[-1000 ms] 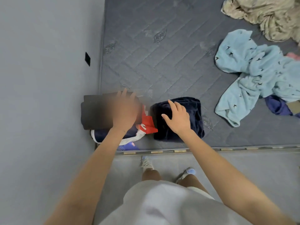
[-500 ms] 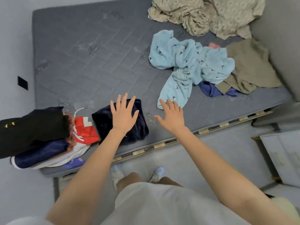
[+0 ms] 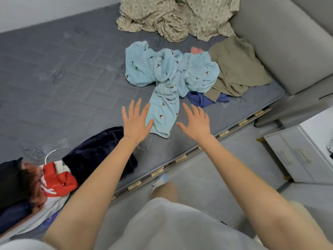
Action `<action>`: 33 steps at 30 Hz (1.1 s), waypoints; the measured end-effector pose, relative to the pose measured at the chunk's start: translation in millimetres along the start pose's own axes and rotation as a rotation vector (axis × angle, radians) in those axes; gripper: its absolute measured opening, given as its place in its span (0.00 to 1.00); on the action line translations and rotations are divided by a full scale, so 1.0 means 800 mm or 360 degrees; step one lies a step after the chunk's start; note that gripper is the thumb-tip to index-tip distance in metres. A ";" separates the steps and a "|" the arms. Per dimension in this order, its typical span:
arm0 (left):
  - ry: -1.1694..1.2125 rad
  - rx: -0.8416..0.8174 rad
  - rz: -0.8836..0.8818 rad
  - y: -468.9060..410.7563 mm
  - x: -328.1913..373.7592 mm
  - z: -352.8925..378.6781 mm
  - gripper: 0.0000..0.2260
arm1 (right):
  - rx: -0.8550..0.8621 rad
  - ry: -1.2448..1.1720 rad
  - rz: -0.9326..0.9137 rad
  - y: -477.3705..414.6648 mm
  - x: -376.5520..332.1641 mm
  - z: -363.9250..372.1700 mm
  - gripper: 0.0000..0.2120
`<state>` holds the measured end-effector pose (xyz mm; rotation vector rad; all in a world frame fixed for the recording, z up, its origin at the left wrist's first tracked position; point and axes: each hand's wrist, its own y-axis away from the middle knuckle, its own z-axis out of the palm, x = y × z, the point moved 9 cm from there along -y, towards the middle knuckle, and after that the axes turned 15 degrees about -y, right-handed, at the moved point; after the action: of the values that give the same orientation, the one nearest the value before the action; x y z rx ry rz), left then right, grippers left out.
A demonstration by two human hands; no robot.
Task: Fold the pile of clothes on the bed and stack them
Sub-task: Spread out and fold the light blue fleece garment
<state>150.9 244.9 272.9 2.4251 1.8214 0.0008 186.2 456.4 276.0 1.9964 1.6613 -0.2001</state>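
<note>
The mattress (image 3: pixel 72 87) has a wide bare stretch across its far left. Its near edge runs diagonally, low at the left and higher at the right, with pale slat ends showing beneath it and grey floor (image 3: pixel 198 174) on the near side. A padded grey headboard (image 3: pixel 288 42) closes the right end, and a white cabinet (image 3: pixel 297 156) stands on the floor at near right.

At the near left corner sits a stack of folded clothes (image 3: pixel 54 179) in black, red and white, cut off by the frame and partly smeared. Just right of it lies a folded navy piece (image 3: pixel 93 156), partly hidden by the left forearm.

The unfolded pile lies at the right of the mattress. A crumpled light blue garment (image 3: pixel 167 78) with small dark bird marks trails one end toward the near edge. An olive garment (image 3: pixel 234 69) touches it on the right, a purple-blue piece (image 3: pixel 198 100) is mostly buried under both, and a pink scrap (image 3: pixel 197 50) peeks out beyond. A patterned beige sheet (image 3: pixel 176 17) is bunched at the far side.

The left hand (image 3: pixel 135 121) and right hand (image 3: pixel 197 122) flank that trailing end, fingers straight and spread, grasping nothing — whether the left thumb touches the cloth cannot be told.
</note>
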 end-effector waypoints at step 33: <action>0.0101 -0.0258 -0.0357 -0.378 0.123 0.038 0.28 | -0.0210 0.0029 -0.0194 -0.399 0.145 -0.141 0.39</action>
<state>-108.6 419.9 210.0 2.1265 2.0241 0.2007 -113.7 644.7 225.1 1.8073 1.7620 -0.1130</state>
